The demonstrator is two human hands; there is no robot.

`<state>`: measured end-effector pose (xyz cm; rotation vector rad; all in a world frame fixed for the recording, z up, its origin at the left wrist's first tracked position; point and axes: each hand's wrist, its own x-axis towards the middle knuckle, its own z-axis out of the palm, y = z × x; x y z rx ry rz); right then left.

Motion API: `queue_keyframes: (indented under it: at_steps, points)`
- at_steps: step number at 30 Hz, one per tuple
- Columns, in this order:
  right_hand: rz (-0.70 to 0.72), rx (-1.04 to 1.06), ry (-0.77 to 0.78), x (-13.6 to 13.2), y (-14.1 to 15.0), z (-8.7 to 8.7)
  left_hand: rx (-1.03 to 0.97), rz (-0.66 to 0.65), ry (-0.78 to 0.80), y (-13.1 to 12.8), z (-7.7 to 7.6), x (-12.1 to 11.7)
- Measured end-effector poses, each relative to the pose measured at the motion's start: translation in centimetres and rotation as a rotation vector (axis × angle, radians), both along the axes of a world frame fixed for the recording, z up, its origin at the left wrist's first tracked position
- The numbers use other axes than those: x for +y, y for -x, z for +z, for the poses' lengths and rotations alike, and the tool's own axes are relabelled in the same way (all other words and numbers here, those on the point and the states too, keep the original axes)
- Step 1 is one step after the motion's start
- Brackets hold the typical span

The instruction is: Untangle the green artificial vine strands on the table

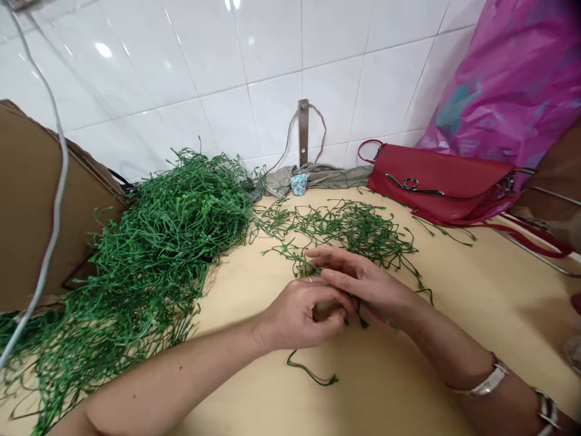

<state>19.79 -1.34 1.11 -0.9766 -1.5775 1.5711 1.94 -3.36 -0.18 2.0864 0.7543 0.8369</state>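
My left hand (308,312) is closed, with thumb and index finger curled into a ring and the other fingers tucked under my right hand. My right hand (358,278) arches over it with bent fingers, thumb lying across the left knuckles. Thin green cords (362,318) with knotted, tufted ends poke out between and below the two hands; the grip itself is partly hidden. One loose green cord (311,370) lies on the table just below my left hand. Right behind the hands spreads a thin, loose pile of similar cords (363,227).
A tall heap of green cords (181,212) fills the left side beside a cardboard box (49,218). Against the tiled wall stand a small blue-patterned cup (298,183) and a grey cloth (336,175). A red handbag (436,178) and purple plastic bag (508,91) are at right. A white cable (57,200) hangs left.
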Motion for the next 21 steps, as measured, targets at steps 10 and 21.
queue_keyframes:
  at_steps: [10, 21]
  points:
    - [-0.357, 0.021, -0.163, 0.7, -1.2, 1.8, -0.204, 0.156, 0.275, 0.7, 1.3, 0.5]
    - [0.251, -0.183, -0.113, 0.7, -2.6, 1.2, -0.701, 0.316, 0.559, 2.1, 1.6, 3.2]
